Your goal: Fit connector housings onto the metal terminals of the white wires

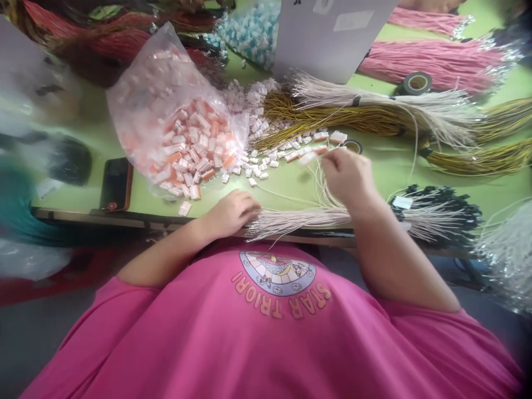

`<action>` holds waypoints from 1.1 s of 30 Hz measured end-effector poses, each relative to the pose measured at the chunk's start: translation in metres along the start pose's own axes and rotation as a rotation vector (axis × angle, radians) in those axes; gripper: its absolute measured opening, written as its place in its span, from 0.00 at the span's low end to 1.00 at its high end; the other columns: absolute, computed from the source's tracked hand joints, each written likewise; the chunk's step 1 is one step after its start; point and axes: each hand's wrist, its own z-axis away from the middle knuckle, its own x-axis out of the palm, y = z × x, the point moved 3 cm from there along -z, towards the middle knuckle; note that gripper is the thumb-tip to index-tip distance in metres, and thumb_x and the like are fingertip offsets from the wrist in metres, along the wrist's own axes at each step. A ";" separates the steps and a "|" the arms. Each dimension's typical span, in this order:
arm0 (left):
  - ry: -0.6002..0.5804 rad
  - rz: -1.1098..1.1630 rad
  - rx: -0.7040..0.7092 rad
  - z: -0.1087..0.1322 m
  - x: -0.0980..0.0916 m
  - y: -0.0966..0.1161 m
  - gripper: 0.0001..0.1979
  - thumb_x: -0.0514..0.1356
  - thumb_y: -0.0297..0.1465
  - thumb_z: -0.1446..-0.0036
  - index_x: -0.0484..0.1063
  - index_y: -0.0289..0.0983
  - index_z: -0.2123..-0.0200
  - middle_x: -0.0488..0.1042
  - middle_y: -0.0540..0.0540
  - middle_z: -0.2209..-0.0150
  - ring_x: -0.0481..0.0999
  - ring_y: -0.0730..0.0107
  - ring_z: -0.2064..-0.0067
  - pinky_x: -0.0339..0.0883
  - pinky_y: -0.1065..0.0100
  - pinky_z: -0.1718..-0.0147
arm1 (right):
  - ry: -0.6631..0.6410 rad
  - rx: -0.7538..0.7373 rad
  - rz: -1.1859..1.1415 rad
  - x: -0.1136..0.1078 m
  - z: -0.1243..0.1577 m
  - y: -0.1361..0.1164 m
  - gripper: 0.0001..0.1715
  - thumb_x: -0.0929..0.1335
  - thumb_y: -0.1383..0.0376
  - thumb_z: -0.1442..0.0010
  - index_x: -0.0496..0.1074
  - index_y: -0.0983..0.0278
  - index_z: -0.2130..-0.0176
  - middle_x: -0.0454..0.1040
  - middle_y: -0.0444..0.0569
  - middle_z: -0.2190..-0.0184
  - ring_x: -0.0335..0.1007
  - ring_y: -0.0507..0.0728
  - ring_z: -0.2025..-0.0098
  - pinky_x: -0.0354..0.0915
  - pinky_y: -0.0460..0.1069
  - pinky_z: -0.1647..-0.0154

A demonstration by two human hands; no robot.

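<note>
My right hand (349,174) is raised above the table with its thumb and fingers pinched on thin white wires (322,185). At the tips of those fingers a white connector (307,159) shows, slightly blurred. My left hand (233,213) rests at the table edge, fingers curled over the metal-tipped ends of a white wire bundle (295,219). Exactly which strands it grips is hidden. That bundle runs right, beneath my right forearm, to black connectors (453,213) at its other end.
An open plastic bag (141,111) spills orange-and-white connectors (195,144). Small white connectors (260,166) lie loose beside it. Yellow-black wires (374,119), another white bundle (386,102), pink wires (428,61) and a tape roll (417,83) lie behind. A phone (115,183) is at left.
</note>
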 end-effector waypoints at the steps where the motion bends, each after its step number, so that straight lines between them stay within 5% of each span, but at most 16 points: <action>1: -0.011 -0.066 0.039 0.008 -0.001 0.002 0.11 0.54 0.33 0.39 0.73 0.35 0.59 0.74 0.42 0.60 0.70 0.62 0.56 0.63 0.58 0.52 | 0.031 0.024 0.082 -0.007 -0.004 0.005 0.12 0.62 0.62 0.42 0.72 0.65 0.66 0.73 0.55 0.69 0.66 0.60 0.65 0.57 0.53 0.65; 4: 0.113 -0.242 -0.008 0.038 -0.016 -0.002 0.10 0.53 0.33 0.38 0.72 0.36 0.59 0.74 0.42 0.58 0.70 0.61 0.55 0.63 0.58 0.52 | 0.025 0.018 0.222 -0.007 -0.004 -0.001 0.14 0.61 0.61 0.40 0.72 0.66 0.64 0.72 0.59 0.63 0.66 0.61 0.62 0.57 0.54 0.65; 8: 0.345 -0.567 -0.467 0.088 -0.052 -0.025 0.12 0.52 0.37 0.38 0.69 0.38 0.58 0.71 0.39 0.58 0.70 0.52 0.55 0.64 0.57 0.59 | -0.350 -0.351 0.194 0.038 0.016 -0.047 0.15 0.60 0.60 0.38 0.72 0.65 0.64 0.72 0.55 0.63 0.66 0.57 0.64 0.55 0.50 0.69; 10: 0.332 -0.611 -0.657 0.107 -0.061 -0.037 0.15 0.53 0.40 0.40 0.67 0.37 0.56 0.70 0.37 0.58 0.71 0.50 0.58 0.64 0.57 0.65 | -0.433 -0.416 0.257 0.059 0.023 -0.062 0.15 0.59 0.61 0.38 0.71 0.66 0.62 0.72 0.58 0.62 0.66 0.57 0.65 0.53 0.50 0.71; 13: 0.253 -0.538 -0.722 0.115 -0.057 -0.048 0.16 0.55 0.40 0.42 0.67 0.36 0.55 0.70 0.37 0.59 0.72 0.53 0.61 0.64 0.59 0.67 | -0.462 -0.422 0.299 0.073 0.024 -0.067 0.16 0.56 0.66 0.37 0.70 0.67 0.62 0.72 0.59 0.64 0.65 0.57 0.67 0.51 0.51 0.72; 17: 0.257 -0.417 -0.593 0.095 -0.040 -0.046 0.13 0.54 0.35 0.40 0.68 0.36 0.55 0.70 0.39 0.57 0.71 0.59 0.59 0.65 0.60 0.61 | -0.503 -0.399 0.132 0.065 0.022 -0.061 0.14 0.57 0.65 0.38 0.69 0.66 0.65 0.73 0.55 0.69 0.65 0.56 0.70 0.53 0.50 0.71; 23: 0.225 -0.053 -0.332 0.033 -0.029 -0.022 0.09 0.59 0.35 0.44 0.70 0.36 0.62 0.71 0.45 0.61 0.70 0.67 0.61 0.66 0.63 0.59 | -0.622 -0.344 -0.282 0.050 0.031 -0.063 0.13 0.64 0.63 0.45 0.72 0.64 0.59 0.74 0.46 0.73 0.66 0.52 0.71 0.59 0.49 0.67; 28: 0.113 0.560 -0.396 -0.012 -0.022 -0.016 0.11 0.64 0.30 0.50 0.70 0.35 0.61 0.71 0.47 0.65 0.72 0.74 0.70 0.69 0.68 0.69 | -0.442 -0.266 -0.435 0.047 0.033 -0.060 0.12 0.64 0.62 0.45 0.75 0.66 0.68 0.73 0.45 0.76 0.63 0.50 0.74 0.58 0.48 0.70; 33: 0.032 1.024 -0.429 -0.029 -0.011 -0.019 0.11 0.63 0.26 0.51 0.72 0.32 0.62 0.71 0.47 0.69 0.73 0.75 0.69 0.71 0.69 0.67 | -0.310 -0.264 -0.445 0.044 0.033 -0.057 0.13 0.63 0.64 0.45 0.77 0.66 0.69 0.73 0.47 0.75 0.63 0.50 0.74 0.58 0.48 0.71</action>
